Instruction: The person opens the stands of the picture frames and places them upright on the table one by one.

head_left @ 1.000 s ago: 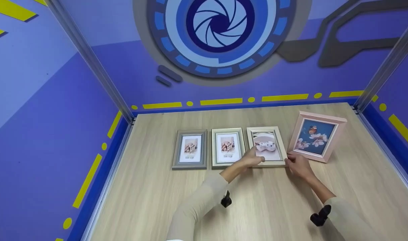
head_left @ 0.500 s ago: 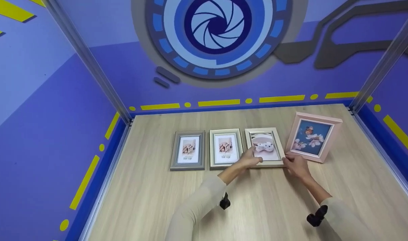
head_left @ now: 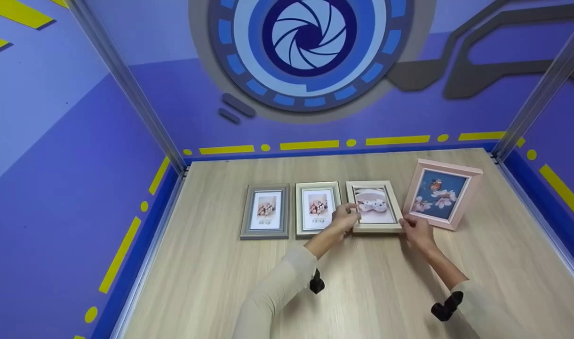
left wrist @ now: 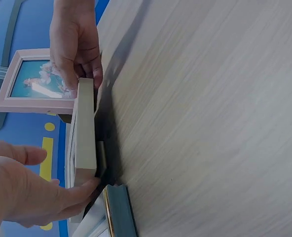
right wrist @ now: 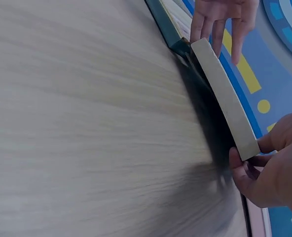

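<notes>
One pink frame [head_left: 443, 195] is standing propped on the wooden tabletop [head_left: 371, 287], leaning back a little, and by the look of it nothing more is being asked of it. Just left of the pink frame, both hands are working on the cream frame [head_left: 375, 203]: its near edge is sitting raised off the wood, a dark gap showing beneath it in the wrist views, so this part seems to be only under way. A thin piece [left wrist: 102, 157] is showing under it, perhaps a stand, though it is too dark to tell.

The right hand [head_left: 418, 230], close in front of the pink frame's lower left corner, is clamping the cream frame's near corner between thumb and curled fingers. The left hand [head_left: 346, 219], farther left of the pink frame, is touching the cream frame's other side with fairly straight fingers, its thumb sticking out apart rather than pinching.

Beyond that, left of the pink frame, the champagne frame [head_left: 316, 207] is lying flat, partly hidden by the left hand, and the grey frame [head_left: 265, 210] is lying flat farthest away. Neither is being held; whether either is awaiting handling, I cannot tell. The cream frame, I judge, is not yet standing by itself.
</notes>
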`<state>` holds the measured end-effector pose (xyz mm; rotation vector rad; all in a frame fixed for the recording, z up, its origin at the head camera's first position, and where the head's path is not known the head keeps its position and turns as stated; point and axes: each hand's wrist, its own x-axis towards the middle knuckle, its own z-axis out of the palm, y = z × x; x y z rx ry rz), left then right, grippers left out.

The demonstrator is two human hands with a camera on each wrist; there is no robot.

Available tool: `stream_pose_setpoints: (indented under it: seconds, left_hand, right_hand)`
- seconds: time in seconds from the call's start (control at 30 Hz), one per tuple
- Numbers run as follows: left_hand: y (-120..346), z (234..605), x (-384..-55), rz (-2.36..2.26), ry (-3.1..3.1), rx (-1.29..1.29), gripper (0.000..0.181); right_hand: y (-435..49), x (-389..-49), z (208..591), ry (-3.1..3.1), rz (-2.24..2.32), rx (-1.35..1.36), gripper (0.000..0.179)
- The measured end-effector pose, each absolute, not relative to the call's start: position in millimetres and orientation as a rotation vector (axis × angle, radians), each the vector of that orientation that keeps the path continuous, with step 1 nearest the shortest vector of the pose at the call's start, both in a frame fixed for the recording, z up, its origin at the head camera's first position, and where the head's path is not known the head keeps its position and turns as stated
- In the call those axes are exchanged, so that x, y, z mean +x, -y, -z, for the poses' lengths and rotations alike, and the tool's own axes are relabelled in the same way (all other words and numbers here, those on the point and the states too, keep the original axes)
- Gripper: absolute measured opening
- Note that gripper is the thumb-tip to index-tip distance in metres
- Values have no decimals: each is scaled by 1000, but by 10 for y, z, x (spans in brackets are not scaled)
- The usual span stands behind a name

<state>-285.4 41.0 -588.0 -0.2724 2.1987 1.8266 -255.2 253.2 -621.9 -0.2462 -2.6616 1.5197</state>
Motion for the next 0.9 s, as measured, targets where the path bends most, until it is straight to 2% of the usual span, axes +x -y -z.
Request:
stream_pose_setpoints:
  seconds: [0.23, 0.5, 0.9]
  left_hand:
    - [-369, 5871, -2896, -1939, -2214, -434, 44]
    - [-278, 5855, -2964, -2088, -2112, -535, 47]
    - [-30, 5840, -2966, -2032, -1935, -357, 49]
  right_hand:
    - [-2494, -2550, 6158, 2677, -1450, -261, 27]
    - [-2395, -2489, 6142, 2604, -1662, -314, 32]
    - [-2334, -2410, 6131, 2673, -1799, -203, 45]
